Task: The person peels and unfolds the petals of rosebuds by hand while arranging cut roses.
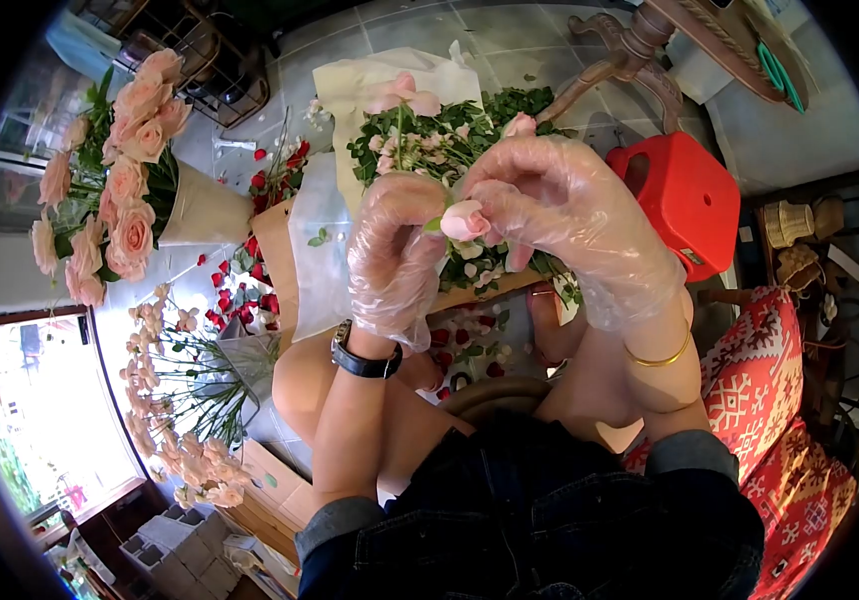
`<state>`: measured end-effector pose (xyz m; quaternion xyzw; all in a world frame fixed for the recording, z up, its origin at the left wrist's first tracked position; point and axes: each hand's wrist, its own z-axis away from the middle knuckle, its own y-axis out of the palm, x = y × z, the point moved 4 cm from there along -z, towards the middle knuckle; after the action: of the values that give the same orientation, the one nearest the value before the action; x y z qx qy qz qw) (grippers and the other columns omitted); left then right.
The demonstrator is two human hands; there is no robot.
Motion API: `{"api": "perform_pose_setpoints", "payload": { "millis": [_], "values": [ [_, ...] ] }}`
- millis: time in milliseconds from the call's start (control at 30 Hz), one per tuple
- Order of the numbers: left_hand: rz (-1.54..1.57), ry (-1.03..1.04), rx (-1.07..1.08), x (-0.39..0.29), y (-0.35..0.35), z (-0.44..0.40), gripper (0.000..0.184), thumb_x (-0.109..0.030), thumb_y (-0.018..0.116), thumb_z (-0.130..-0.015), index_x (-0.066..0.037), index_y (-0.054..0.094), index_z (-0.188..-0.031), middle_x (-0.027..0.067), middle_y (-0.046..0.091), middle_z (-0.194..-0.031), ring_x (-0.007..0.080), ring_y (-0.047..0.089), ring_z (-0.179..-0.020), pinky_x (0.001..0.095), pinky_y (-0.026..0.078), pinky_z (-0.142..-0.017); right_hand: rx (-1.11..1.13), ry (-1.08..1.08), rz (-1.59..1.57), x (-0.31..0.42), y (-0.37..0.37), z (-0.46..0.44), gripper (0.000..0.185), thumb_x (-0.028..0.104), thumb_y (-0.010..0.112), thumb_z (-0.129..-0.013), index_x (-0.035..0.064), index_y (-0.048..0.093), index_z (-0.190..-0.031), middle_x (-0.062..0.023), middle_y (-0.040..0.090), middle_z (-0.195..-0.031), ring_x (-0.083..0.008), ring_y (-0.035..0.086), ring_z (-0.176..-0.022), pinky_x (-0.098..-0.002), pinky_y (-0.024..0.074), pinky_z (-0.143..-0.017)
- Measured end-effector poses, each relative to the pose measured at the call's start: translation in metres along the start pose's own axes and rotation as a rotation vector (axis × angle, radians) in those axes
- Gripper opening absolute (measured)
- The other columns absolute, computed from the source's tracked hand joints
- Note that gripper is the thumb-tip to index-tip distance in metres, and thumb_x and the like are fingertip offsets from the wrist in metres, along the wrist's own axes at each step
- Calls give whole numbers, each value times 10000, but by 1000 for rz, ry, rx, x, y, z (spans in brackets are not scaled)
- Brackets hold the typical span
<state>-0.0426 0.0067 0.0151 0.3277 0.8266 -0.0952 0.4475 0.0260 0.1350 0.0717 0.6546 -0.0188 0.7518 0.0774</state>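
A small pale pink rosebud is between my two hands, with a bit of green at its left side. My left hand, in a clear plastic glove, is closed with its fingertips at that green base. From the other side, my right hand, gloved the same way, has its curled fingers closed at the petals. Behind the hands lies a pile of pink roses with green leaves on pale wrapping paper. Another pink bud shows just above my right hand.
Peach roses stand in a white bucket on the left, with more pale flowers below. Red petals litter the floor. At the right are a red stool, a wooden table leg and a patterned red cushion.
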Motion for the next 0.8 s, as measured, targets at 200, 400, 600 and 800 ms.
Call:
{"api": "perform_pose_setpoints", "payload": {
  "millis": [200, 400, 600, 800],
  "values": [
    [15, -42, 2, 2, -1, 1, 91, -25, 602, -788, -18, 527, -838, 80, 506, -870, 171, 494, -789, 273, 407, -711, 48, -27, -27, -4, 0, -1, 170, 172, 588, -848, 7, 592, -889, -12, 609, -805, -59, 551, -717, -193, 452, -536],
    [167, -160, -85, 8, -4, 6, 146, -96, 614, -807, -26, 521, -896, 73, 497, -884, 143, 475, -749, 246, 402, -648, 77, -30, -51, -2, 2, -3, 184, 180, 554, -868, 6, 615, -865, -16, 589, -761, -68, 543, -658, -189, 464, -498],
    [348, -256, -146, 2, 1, 4, 196, -112, 645, -794, -40, 512, -919, 58, 494, -876, 110, 475, -734, 219, 401, -574, 101, -8, -193, 1, 6, 0, 193, 170, 526, -886, 2, 620, -897, -23, 547, -700, -65, 521, -592, -180, 437, -454],
    [212, -247, -154, -1, 0, 6, 244, -205, 659, -791, -97, 527, -967, 19, 503, -992, 156, 536, -869, 287, 470, -733, -240, -667, 89, 37, -2, 23, 203, 158, 515, -871, -29, 589, -903, -119, 609, -841, -57, 499, -561, -151, 367, -417]
  ]
}}
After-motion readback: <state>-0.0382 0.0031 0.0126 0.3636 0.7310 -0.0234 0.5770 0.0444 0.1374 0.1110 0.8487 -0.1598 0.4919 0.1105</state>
